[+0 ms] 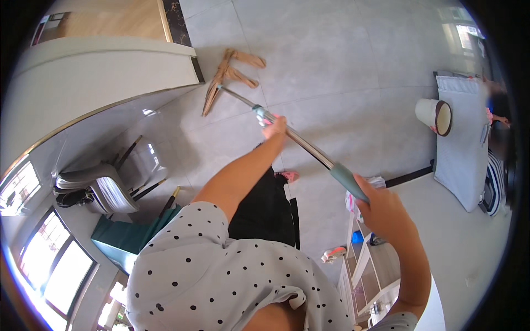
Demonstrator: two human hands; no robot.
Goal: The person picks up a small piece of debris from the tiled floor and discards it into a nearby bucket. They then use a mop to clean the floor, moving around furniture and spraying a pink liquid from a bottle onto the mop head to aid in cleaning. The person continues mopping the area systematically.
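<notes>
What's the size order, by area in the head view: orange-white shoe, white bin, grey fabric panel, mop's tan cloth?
1. Grey fabric panel
2. White bin and mop's tan cloth: too alike to rank
3. Orange-white shoe

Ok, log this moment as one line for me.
Left hand: gripping pole | Right hand: gripping green handle | Mop head: tan, on grey floor

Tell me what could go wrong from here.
The tan cloth mop head lies close to the dark corner trim of the white partition, so a leftward sweep might knock it. The loose orange-and-white shoe on the grey tiled floor could trip someone stepping back rightward.
</notes>
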